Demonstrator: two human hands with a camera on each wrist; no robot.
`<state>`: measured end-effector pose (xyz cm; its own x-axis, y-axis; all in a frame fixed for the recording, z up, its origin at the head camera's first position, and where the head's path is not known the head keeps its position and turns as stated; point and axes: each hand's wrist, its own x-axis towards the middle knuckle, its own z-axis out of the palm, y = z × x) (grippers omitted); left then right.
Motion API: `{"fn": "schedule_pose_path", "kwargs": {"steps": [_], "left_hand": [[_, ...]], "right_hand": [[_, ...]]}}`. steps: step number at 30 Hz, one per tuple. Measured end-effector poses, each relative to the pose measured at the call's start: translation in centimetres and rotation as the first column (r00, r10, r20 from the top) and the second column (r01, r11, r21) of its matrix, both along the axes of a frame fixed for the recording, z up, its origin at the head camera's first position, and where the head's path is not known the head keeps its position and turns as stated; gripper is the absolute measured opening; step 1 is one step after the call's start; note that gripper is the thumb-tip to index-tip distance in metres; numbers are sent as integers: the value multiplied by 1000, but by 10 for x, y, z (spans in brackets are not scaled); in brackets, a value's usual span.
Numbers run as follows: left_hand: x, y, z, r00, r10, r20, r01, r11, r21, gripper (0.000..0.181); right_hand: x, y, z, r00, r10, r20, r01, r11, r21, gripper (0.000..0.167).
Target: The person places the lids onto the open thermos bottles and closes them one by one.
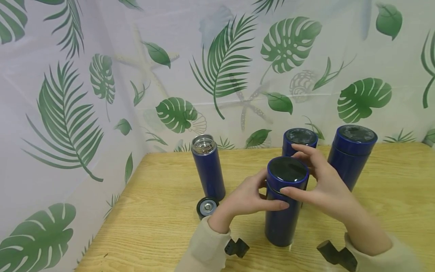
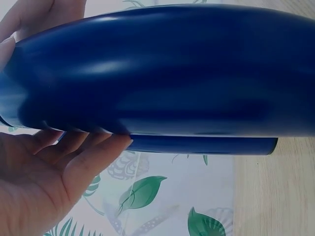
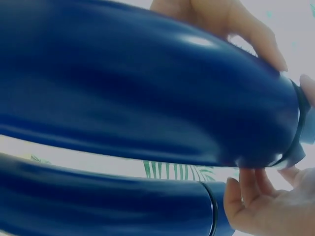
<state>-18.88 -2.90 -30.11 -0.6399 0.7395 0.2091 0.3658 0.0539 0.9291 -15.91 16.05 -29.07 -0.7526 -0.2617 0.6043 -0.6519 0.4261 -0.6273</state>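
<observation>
A dark blue vacuum flask (image 1: 283, 226) stands upright on the table in front of me. My left hand (image 1: 249, 194) grips its upper body from the left, the thumb across the front. From the right, my right hand (image 1: 323, 185) holds the flask's lid (image 1: 288, 170), with the thumb at the lower rim and the fingers behind. The lid sits on the flask, a dark seam between them. In the right wrist view, fingers (image 3: 256, 194) touch the lid end from below. The left wrist view shows the left fingers (image 2: 93, 157) against the flask's side.
An uncapped blue flask (image 1: 209, 170) with a steel mouth stands at left; a loose lid (image 1: 207, 206) lies upside down before it. Two capped flasks, one behind my right hand (image 1: 299, 138) and one farther right (image 1: 350, 155), stand near the leaf-patterned cloth (image 1: 221, 75).
</observation>
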Motion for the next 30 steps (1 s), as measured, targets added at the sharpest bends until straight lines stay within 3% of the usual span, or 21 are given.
{"fn": "schedule_pose_path", "kwargs": {"steps": [2,5,9,13,17,21,26,30], "left_hand": [[0,0,0,1000,1,-8,-1,1000,1,59],[1,0,2,1000,2,-7,-1,1000,6,59],[2,0,3,1000,7,6,-7,1000,1,58],[0,1,1,1000,16,12,-16,1000,-10,59],[-7,2,-10,1000,11,0,-11,1000,-10,61],[-14,3,-21,1000,9,-5,-10,1000,-7,62],[-16,3,-23,1000,11,-17,-11,1000,-4,62],[-16,3,-22,1000,13,-21,-13,1000,-7,61]], "right_hand": [[0,-2,0,999,-42,-17,42,999,22,87],[0,-2,0,999,-33,-34,34,999,30,85],[-2,2,-1,992,121,-26,-122,992,-33,80],[-4,7,-1,949,313,-22,-314,941,-126,76],[-5,9,-2,928,373,-18,-370,914,-165,75],[-4,8,-1,948,317,-10,-315,938,-144,77],[-1,2,0,993,115,-4,-115,992,-49,81],[1,-2,-1,1000,-13,-28,13,1000,3,83]]}}
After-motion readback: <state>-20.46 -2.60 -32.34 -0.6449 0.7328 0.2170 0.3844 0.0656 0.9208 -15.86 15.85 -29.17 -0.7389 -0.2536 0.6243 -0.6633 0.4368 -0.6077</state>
